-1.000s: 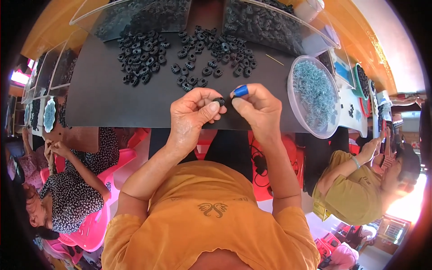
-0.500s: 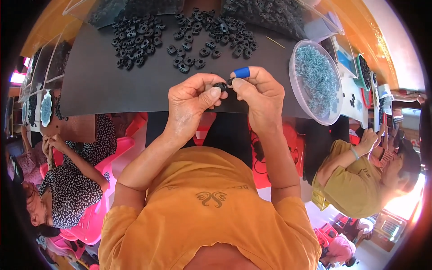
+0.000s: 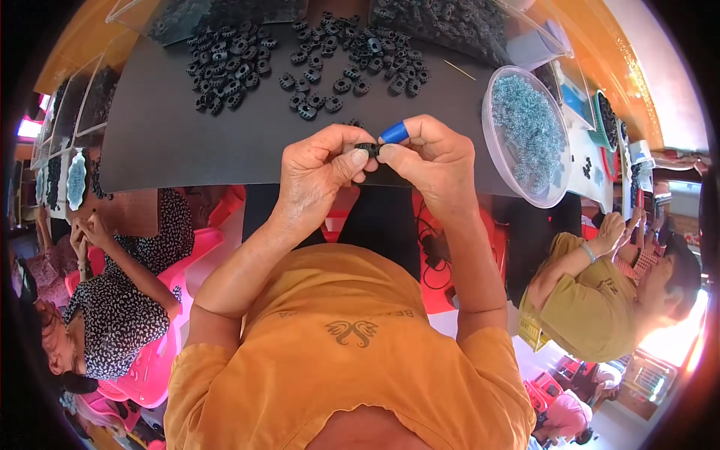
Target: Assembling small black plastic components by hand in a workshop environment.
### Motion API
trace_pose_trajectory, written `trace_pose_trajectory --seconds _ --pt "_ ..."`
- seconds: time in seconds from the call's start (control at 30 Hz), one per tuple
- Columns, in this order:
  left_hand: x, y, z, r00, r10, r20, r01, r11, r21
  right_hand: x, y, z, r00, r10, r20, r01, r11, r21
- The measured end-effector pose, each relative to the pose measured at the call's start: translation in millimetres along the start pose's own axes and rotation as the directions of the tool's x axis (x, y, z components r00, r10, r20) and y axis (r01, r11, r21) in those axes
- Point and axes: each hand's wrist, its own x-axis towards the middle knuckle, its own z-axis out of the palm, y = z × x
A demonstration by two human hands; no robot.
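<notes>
My left hand pinches a small black claw clip between thumb and fingertips, just above the table's near edge. Opposite it, my right hand is closed at the clip's right end, thumb and forefinger pressed against it. Blue tape wraps the right forefinger. What the right fingertips grip is mostly covered by them. Beyond both hands, a loose pile of black claw clips lies at the left, with more clips toward the far right.
A round clear tub of tiny bluish coils stands on the right. Clear bins of black pieces line the far edge. A thin stick lies near the tub. Other people sit at left and right.
My right hand has shifted slightly left, closing the gap between the two black parts. They now meet at my fingertips. A dark piece shows on the table just beyond my hands.
</notes>
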Motion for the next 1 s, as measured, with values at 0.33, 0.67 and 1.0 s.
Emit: trace_pose_trajectory --seconds 0.33,0.67,1.0 --pt "-2.7 4.1 4.5 0.998 -0.055 -0.037 0.058 0.993 0.100 -5.5 11.5 0.1 0.988 -0.155 0.026 0.156 0.936 -0.315" --pt "-3.1 0.3 7.4 0.997 -0.019 -0.072 0.033 0.978 0.205 -6.2 17.8 4.0 0.903 -0.423 0.075 0.394 0.747 -0.535" --pt "26.6 20.1 9.2 0.909 0.357 0.216 -0.406 0.635 0.657 -14.5 22.3 -20.2 0.952 -0.257 -0.164 0.223 0.954 -0.203"
